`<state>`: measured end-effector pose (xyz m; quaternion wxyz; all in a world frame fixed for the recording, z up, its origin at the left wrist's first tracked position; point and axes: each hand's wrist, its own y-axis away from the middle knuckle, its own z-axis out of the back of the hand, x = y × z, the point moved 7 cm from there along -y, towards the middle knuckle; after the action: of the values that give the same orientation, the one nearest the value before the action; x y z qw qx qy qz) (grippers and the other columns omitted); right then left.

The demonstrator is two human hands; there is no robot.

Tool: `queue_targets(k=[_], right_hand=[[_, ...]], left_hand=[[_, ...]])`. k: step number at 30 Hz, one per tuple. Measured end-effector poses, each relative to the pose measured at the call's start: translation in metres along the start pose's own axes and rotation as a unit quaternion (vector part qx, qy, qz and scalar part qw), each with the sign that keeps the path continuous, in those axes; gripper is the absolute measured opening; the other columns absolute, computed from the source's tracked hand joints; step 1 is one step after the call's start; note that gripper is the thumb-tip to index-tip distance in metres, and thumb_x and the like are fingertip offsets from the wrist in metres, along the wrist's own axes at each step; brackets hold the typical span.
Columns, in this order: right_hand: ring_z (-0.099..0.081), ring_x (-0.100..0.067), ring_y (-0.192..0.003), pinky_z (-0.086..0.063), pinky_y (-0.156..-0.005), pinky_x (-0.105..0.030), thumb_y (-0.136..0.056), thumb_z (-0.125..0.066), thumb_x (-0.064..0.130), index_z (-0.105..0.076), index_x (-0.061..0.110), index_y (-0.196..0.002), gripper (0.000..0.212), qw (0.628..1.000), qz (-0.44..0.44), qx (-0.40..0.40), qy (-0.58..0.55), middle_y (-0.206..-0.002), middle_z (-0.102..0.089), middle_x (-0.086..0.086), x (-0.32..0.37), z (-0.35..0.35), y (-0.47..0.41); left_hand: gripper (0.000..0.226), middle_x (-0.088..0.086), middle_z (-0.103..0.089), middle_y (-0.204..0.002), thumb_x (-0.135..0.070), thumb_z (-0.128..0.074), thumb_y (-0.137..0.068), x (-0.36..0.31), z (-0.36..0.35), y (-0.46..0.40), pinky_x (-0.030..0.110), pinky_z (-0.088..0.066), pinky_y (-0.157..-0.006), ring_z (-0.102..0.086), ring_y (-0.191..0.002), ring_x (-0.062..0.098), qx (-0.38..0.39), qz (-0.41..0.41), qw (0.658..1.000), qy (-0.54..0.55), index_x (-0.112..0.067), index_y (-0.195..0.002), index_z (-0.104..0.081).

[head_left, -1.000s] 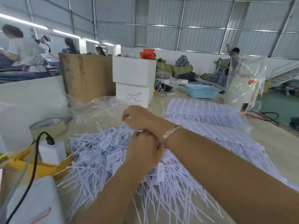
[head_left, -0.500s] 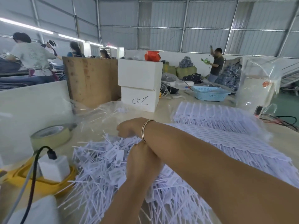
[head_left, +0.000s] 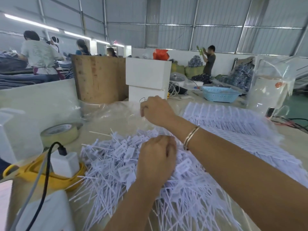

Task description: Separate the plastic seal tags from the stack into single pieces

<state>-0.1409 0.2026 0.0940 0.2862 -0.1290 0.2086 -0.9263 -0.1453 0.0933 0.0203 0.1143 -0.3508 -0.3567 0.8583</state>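
A loose heap of white plastic seal tags (head_left: 115,165) covers the table in front of me. To the right lie flat, still-joined sheets of tags (head_left: 233,129). My left hand (head_left: 155,159) rests low on the heap, its fingers curled round a bunch of tags. My right hand (head_left: 157,110), a bracelet on its wrist, is raised above and behind the left one. Its fingertips are curled together in a pinch, and the thin tag in them hardly shows. My right forearm crosses over the joined sheets.
A tape roll (head_left: 60,132) and a white charger (head_left: 65,164) on a yellow holder (head_left: 50,180) sit at the left. Crumpled clear plastic (head_left: 113,114), stacked white boxes (head_left: 147,75), a wooden board (head_left: 100,79) and a blue basket (head_left: 220,95) stand behind. Several people work farther back.
My right hand has lifted up and away from the heap, apart from my left hand. My left hand stays on the pile, gripping tags.
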Motion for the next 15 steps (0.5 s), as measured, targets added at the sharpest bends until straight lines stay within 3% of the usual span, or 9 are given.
queue_targets(k=[3, 6, 8, 12, 15], right_hand=[[-0.054, -0.03, -0.092, -0.043, -0.082, -0.036, -0.089, -0.04, 0.007, -0.066, 0.007, -0.084, 0.026, 0.989, -0.045, -0.098, -0.097, -0.095, -0.061, -0.014, -0.025, 0.034, 0.021], [-0.047, -0.012, -0.073, -0.033, -0.063, -0.021, -0.087, -0.049, 0.006, -0.054, 0.011, -0.077, 0.012, 0.961, -0.071, -0.192, -0.189, -0.078, -0.052, 0.0, -0.045, 0.067, 0.051], [-0.04, 0.0, -0.066, -0.03, -0.059, -0.01, -0.082, -0.058, 0.006, -0.046, 0.016, -0.075, 0.017, 0.948, -0.065, -0.231, -0.208, -0.073, -0.042, 0.011, -0.049, 0.086, 0.071], [-0.041, 0.011, -0.066, -0.031, -0.06, -0.006, -0.085, -0.057, 0.0, -0.043, 0.019, -0.078, 0.025, 0.958, -0.031, -0.211, -0.191, -0.074, -0.039, 0.014, -0.052, 0.101, 0.107], [-0.041, 0.006, -0.059, -0.031, -0.055, -0.011, -0.088, -0.046, -0.01, -0.046, 0.026, -0.085, 0.036, 0.957, -0.047, -0.198, -0.208, -0.073, -0.036, 0.015, -0.073, 0.102, 0.138]], left_hand=[[0.027, 0.0, -0.069, -0.093, -0.021, -0.045, -0.096, 0.003, 0.01, -0.001, 0.036, -0.049, -0.077, -0.061, -0.082, 0.018, -0.024, 0.034, 0.997, 0.063, -0.018, -0.111, -0.068], [0.031, -0.004, -0.066, -0.105, -0.024, -0.041, -0.092, -0.01, 0.029, -0.002, 0.047, -0.046, -0.085, -0.061, -0.098, 0.018, -0.098, -0.009, 0.992, 0.076, -0.018, -0.106, -0.068], [0.029, -0.001, -0.062, -0.106, -0.022, -0.042, -0.091, -0.019, 0.042, -0.003, 0.047, -0.045, -0.086, -0.058, -0.099, 0.019, -0.151, -0.047, 0.985, 0.068, -0.015, -0.106, -0.067], [0.036, 0.014, -0.049, -0.126, -0.006, -0.055, -0.085, -0.016, 0.058, -0.008, 0.027, -0.03, -0.102, -0.044, -0.117, 0.026, -0.216, -0.029, 0.975, 0.033, -0.006, -0.122, -0.056], [0.056, 0.02, -0.033, -0.144, -0.001, -0.064, -0.081, -0.004, 0.063, -0.011, 0.042, -0.026, -0.107, -0.033, -0.13, 0.036, -0.228, 0.034, 0.973, 0.004, -0.003, -0.134, -0.044]])
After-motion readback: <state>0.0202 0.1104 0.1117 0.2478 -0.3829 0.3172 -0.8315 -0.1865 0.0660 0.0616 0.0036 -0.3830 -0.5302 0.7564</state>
